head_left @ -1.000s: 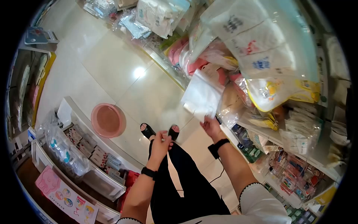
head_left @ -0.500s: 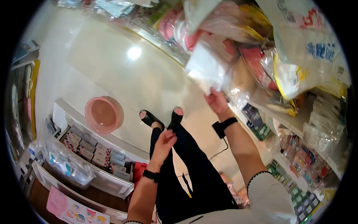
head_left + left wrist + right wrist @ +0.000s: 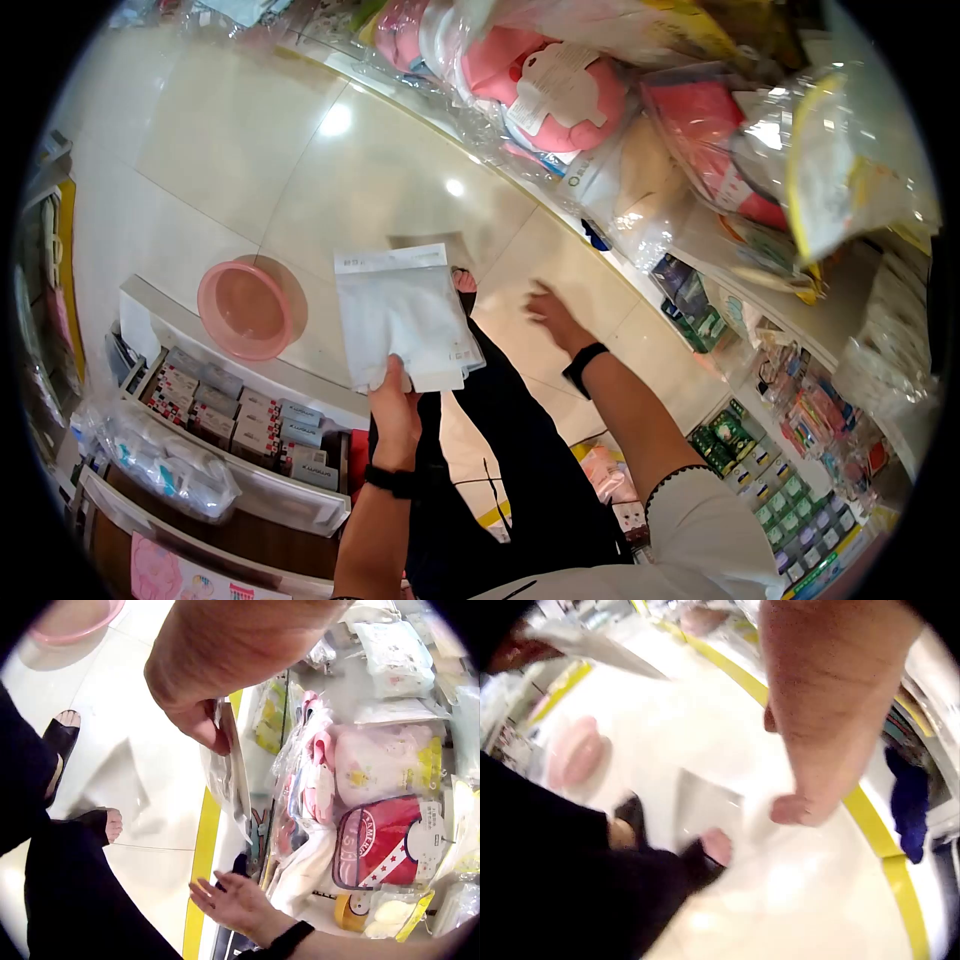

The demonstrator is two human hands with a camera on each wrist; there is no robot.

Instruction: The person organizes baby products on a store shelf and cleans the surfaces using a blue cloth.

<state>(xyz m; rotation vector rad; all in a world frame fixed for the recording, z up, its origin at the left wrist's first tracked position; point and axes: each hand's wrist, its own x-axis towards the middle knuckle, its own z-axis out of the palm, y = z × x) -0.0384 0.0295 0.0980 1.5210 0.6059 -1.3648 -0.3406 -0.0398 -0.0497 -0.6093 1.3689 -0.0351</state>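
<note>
A flat white plastic packet [image 3: 405, 310] is pinched at its lower edge by my left hand [image 3: 396, 415], thumb on top, above the dark trousers. In the left wrist view the left hand [image 3: 199, 675] grips the packet [image 3: 229, 776], seen nearly edge-on. My right hand [image 3: 560, 320] is held in the air to the right of the packet, apart from it, fingers loosely spread and holding nothing. The right wrist view has the right hand [image 3: 817, 742] over the floor, its fingers partly hidden.
A pink basin [image 3: 245, 310] stands on the tiled floor at the left. Below it is an open drawer of small boxes [image 3: 255, 420]. Shelves at the right carry bagged goods, among them a red packaged item [image 3: 386, 844] and a pink one [image 3: 570, 95].
The packet has passed from my right hand to my left and moved left and down, over the legs. My right hand has let go, and the view has shifted.
</note>
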